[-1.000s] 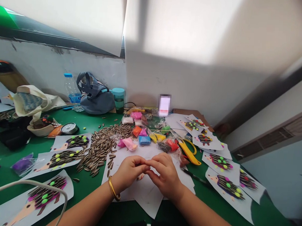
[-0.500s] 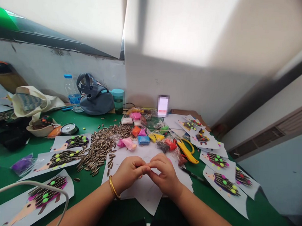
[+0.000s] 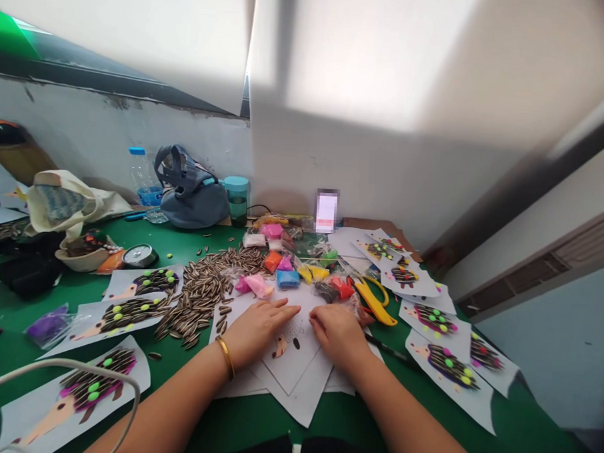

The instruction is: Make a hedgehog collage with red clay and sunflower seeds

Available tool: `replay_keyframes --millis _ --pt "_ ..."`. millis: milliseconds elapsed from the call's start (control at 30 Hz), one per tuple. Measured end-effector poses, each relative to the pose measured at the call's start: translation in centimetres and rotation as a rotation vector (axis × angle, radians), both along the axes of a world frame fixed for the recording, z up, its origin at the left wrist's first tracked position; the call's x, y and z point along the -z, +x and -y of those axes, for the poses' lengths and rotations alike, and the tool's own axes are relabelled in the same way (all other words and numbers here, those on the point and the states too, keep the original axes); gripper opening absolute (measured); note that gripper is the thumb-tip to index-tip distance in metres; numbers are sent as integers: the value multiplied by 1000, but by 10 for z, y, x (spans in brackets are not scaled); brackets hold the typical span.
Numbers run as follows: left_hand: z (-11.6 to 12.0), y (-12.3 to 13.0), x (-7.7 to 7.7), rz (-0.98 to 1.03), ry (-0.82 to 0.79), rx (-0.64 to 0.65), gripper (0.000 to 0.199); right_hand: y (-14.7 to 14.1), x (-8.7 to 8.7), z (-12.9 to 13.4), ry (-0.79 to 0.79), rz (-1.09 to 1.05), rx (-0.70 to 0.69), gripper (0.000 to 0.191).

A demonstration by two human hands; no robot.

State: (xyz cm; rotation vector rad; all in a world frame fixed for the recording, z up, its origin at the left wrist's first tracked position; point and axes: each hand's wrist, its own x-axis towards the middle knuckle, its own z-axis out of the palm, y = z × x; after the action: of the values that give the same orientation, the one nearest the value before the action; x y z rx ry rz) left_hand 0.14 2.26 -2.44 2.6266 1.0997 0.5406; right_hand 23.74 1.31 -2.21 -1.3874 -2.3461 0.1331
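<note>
On the green counter (image 3: 246, 416), the left hand (image 3: 255, 328) lies over the paper (image 3: 295, 376), fingers extended and released; the right hand (image 3: 339, 336) has bent fingers, any hold indiscernible. The drawing (image 3: 290, 336) lies between them, seeds (image 3: 203, 296) leftward, packets (image 3: 287, 280) beyond.

L hand (image 3: 263, 326) palm-down on white paper (image 3: 294, 403), fingers extended fwd; gold bangle (image 3: 225, 358) on wrist. R hand (image 3: 340, 332) on R part of paper, fingers curled; can't tell if it pinches anything. Btwn hands: small peach face (image 3: 279, 348) w/ dark oval (image 3: 296, 343) beside it. Striped seeds (image 3: 198, 302) heaped to L, on green table (image 3: 256, 425). Clay packs (image 3: 287, 280), assorted colours, beyond hands. Dark pen (image 3: 389, 349) nr R hand. Hedgehog pics (image 3: 450, 368) both sides. Phone (image 3: 326, 212) upright nr wall.
</note>
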Motion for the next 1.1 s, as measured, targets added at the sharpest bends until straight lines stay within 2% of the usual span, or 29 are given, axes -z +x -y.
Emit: replay_keyframes --millis 167,300,500,633,800,967,1100 --pt "1 1 -1 -95 5 30 51 -7 5 -8 -15 -25 -46 13" --pt "3 2 -4 -95 34 -2 52 -8 6 -14 16 -74 -59 13" --pt "3 4 -2 -14 68 20 49 -8 7 -15 87 -28 22 10" --pt "2 5 1 -35 57 40 46 -4 6 -11 77 -6 36 8" --pt "3 5 2 -61 47 17 45 4 4 -1 74 24 3 25" --pt "3 4 3 -68 50 10 44 -1 7 0 22 125 -14 44" --pt "3 4 3 -72 54 9 44 -3 3 -1 -11 155 -4 43"
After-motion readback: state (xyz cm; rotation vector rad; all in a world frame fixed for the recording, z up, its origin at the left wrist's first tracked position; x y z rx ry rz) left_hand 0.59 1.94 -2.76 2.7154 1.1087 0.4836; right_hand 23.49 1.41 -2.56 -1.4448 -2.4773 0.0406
